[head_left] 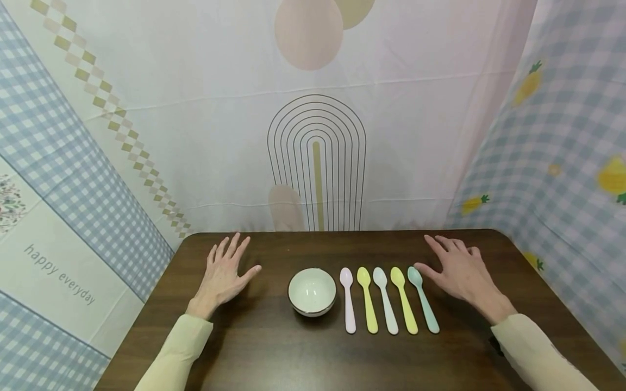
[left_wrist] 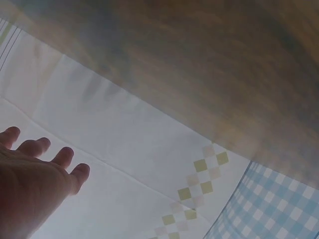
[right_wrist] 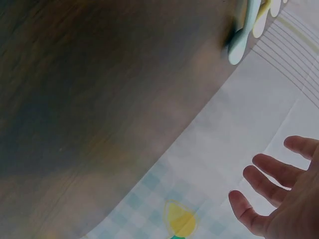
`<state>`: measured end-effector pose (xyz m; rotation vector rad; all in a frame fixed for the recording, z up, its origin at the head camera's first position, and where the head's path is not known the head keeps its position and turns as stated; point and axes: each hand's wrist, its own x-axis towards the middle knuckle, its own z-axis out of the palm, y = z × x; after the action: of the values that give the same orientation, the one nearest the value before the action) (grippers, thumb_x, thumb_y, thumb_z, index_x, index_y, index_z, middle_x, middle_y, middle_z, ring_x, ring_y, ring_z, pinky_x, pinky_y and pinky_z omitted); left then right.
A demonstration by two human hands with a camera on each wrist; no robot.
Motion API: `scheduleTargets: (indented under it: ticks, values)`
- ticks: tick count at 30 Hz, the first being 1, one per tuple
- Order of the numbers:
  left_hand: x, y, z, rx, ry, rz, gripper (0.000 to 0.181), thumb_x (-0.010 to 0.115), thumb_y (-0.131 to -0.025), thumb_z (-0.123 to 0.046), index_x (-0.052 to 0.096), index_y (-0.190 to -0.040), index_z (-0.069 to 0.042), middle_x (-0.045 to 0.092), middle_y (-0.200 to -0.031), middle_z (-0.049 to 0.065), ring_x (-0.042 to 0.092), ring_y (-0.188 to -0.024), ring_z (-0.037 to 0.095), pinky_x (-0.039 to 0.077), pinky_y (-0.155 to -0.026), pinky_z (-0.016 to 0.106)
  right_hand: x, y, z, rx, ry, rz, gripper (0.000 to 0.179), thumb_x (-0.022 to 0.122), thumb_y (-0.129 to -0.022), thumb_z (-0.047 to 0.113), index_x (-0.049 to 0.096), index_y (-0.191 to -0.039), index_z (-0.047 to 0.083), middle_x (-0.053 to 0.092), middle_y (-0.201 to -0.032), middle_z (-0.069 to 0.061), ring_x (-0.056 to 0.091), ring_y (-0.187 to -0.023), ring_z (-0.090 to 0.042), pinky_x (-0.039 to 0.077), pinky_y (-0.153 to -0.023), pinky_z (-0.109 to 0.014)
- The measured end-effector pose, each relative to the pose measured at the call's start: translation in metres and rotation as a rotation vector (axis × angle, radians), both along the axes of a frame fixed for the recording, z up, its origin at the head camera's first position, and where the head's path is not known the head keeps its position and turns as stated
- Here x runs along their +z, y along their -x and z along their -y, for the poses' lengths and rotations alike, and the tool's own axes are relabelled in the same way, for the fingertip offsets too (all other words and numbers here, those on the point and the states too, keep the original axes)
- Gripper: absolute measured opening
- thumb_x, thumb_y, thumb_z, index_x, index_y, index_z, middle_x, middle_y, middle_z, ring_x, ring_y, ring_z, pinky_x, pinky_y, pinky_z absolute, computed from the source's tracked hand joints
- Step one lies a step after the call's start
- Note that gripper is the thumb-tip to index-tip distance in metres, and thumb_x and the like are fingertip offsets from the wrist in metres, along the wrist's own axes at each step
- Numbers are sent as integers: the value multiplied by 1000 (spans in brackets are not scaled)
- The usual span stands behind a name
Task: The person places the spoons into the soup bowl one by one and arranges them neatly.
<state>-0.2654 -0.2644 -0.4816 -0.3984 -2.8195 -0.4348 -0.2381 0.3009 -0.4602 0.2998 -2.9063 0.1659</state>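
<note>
A small white bowl (head_left: 312, 292) with a dark rim stands upright near the middle of the table. To its right, several spoons lie in a row, bowl ends away from me: a pink spoon (head_left: 348, 301), a yellow spoon (head_left: 368, 301), a white spoon (head_left: 386, 301), another yellow spoon (head_left: 405, 301) and a teal spoon (head_left: 424, 300). My left hand (head_left: 222, 274) is left of the bowl, fingers spread, holding nothing. My right hand (head_left: 459, 269) is just right of the teal spoon, fingers extended; its thumb tip is close to that spoon, and contact cannot be told. The right wrist view also shows the teal spoon (right_wrist: 239, 47).
The dark wooden table (head_left: 274, 358) has rounded far corners. Directly behind it hangs a white printed cloth (head_left: 220, 136), with a blue checked cloth (head_left: 552, 179) on the right and another checked cloth (head_left: 63, 152) along the left.
</note>
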Motion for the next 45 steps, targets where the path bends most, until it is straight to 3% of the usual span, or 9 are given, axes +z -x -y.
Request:
scheduleTargets:
  ticks: [8,22,36,45]
  values:
    - [0,-2,-5,-36,-84,-23,90,68,-101,-49,30,-172,-11,25,-179,28,29,-163,54,23,-131,73,1,-3,9,20,76,-5,88,62,-103,67,47,-164,5,56,-152,-33,52,-139,-53,42,-102,-75]
    - [5,-11,-19,-67,-195,11,88,70,-100,-48,37,-167,-2,38,-173,27,37,-159,52,27,-129,73,3,-12,23,68,145,6,81,70,-103,55,47,-163,4,58,-151,-33,54,-138,-54,42,-108,-78]
    - [8,-19,-34,-132,-224,9,84,75,-97,-45,45,-161,1,49,-165,26,46,-154,48,34,-128,69,3,-19,37,124,225,-32,85,81,-98,41,44,-161,-1,62,-142,-35,61,-129,-54,48,-108,-73]
    - [11,-25,-46,-202,-252,36,86,77,-93,-43,46,-161,1,50,-165,25,43,-157,49,29,-131,68,2,-25,44,146,245,-38,80,82,-97,41,50,-157,-2,65,-139,-30,64,-125,-50,54,-103,-68]
